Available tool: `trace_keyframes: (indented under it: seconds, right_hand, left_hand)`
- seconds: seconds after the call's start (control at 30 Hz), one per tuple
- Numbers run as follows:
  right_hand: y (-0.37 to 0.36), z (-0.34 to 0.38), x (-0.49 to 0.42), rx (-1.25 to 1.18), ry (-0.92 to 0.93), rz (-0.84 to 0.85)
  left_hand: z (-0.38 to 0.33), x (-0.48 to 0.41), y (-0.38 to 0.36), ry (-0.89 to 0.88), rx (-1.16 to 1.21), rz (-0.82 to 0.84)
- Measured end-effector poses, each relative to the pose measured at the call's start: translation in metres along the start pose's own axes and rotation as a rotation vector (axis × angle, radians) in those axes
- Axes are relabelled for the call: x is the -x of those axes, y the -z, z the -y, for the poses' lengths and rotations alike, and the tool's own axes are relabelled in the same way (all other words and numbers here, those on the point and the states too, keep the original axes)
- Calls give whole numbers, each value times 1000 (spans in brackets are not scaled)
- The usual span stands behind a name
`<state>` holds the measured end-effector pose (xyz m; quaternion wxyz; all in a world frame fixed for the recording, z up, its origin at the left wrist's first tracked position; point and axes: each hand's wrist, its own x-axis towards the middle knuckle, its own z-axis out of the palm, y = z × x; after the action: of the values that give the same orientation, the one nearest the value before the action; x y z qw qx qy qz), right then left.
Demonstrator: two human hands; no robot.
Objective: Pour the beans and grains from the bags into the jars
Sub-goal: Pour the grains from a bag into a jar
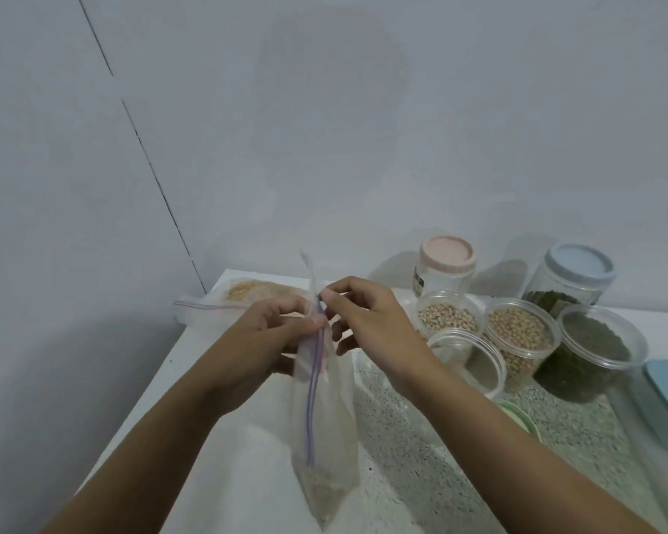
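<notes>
left hand (274, 333) and right hand (367, 321) meet at the top of a clear zip-lock bag (324, 429). each pinches the plastic beside the purple zip strip (312, 398) between thumb and fingertips, and the two hands almost touch. the bag hangs from that pinch above the speckled counter (421, 456). the strip runs down its length, and a small heap of pale grain (321, 491) lies in the lowest corner. whether the seal is parted cannot be told.

near the right forearm stands an empty open jar (467, 356). beside it are three filled open jars: a jar of pale beans (450, 316), a jar of round tan beans (521, 333) and a jar of dark green beans (598, 341). a pink-lidded jar (446, 264) and a blue-lidded jar (571, 279) stand behind them by the wall. a second bag (255, 292) of tan grain lies flat at the back.

the held bag looks light and limp, a thin film that would fold and slip between fingers, so its grain may shift suddenly when tipped. the firmest hold is probably the stiffer zip strip at the mouth, with another grip low under the grain for pouring.
</notes>
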<state>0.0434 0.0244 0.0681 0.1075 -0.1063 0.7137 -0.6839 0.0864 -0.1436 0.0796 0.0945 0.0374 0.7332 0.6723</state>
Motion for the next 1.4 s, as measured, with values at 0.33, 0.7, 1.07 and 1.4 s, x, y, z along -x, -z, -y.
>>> trace_keyframes:
  seconds: [0.33,0.7,1.07,1.4]
  right_hand:
    - [14,-3,14,-99,-14,85]
    - [16,-5,7,-8,20,60]
    - [19,-2,1,-10,2,134]
    - [23,3,-1,50,11,112]
  left_hand:
    - [14,-5,-13,78,115,-65]
    - [10,-18,2,98,87,34]
    - [29,-16,1,13,227,106]
    - [22,-6,4,-119,-42,-16]
